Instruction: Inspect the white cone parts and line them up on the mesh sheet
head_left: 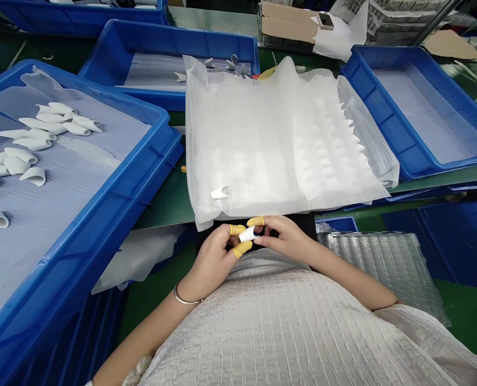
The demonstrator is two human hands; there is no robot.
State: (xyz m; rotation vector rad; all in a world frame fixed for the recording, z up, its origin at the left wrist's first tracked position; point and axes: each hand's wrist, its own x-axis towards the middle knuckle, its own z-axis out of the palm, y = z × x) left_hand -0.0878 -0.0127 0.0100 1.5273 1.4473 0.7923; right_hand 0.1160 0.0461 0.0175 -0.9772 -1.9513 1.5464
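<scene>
Close to my body, a small white hollow plastic piece (247, 235) sits between my two hands. My left hand (214, 260) pinches it between thumb and finger, both covered with yellow finger cots. From the other side, the fingers of my right hand (284, 236) close on its notched end; one of them wears a yellow cot. Just beyond lies a white foam sheet (242, 139) with a similar white piece (220, 193) on its near left part. Rows of shapes show faintly under the sheet's right side, their pointed tips sticking out along its edge.
At left, a blue bin (113, 182) holds several loose white pieces (37, 128). Behind stands another blue bin (161, 40) with grey pieces. A foam-lined blue bin (387, 118) is at right. Clear plastic trays (383, 262) lie by my right elbow. A phone (325, 21) rests at the back.
</scene>
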